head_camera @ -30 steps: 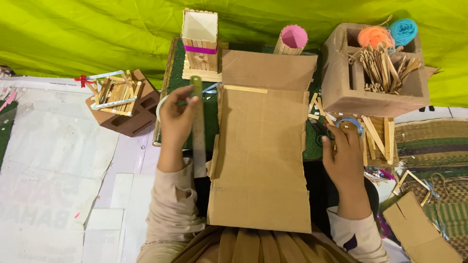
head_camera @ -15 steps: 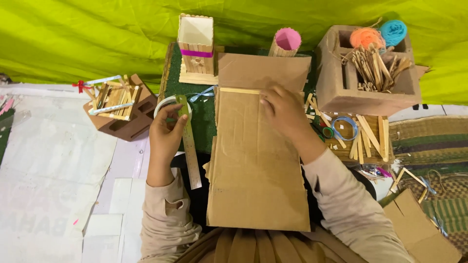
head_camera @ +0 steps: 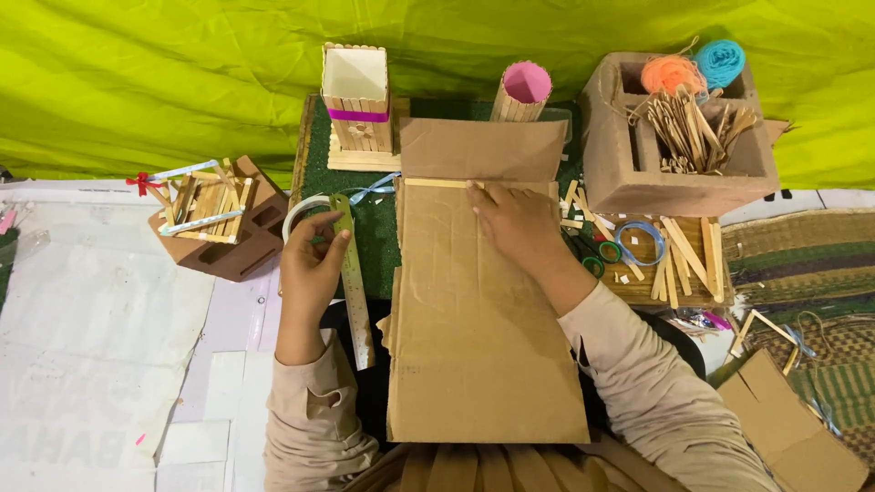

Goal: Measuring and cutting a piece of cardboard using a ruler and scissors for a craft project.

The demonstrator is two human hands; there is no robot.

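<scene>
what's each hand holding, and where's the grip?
Left hand grips the ruler near its top end. Right hand holds nothing; it lies flat on the cardboard by a wooden stick.

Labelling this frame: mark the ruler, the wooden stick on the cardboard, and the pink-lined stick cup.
ruler (head_camera: 354,292), head view, bare middle of its blade below the left hand.
wooden stick (head_camera: 437,183), head view, mid-length.
pink-lined stick cup (head_camera: 526,83), head view, pink inside.

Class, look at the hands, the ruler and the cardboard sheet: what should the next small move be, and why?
Probably lay the ruler across the cardboard sheet. The left hand holds it just off the sheet's left edge, while the right hand presses a thin wooden stick flat near the fold, so that spot is steadied.
</scene>
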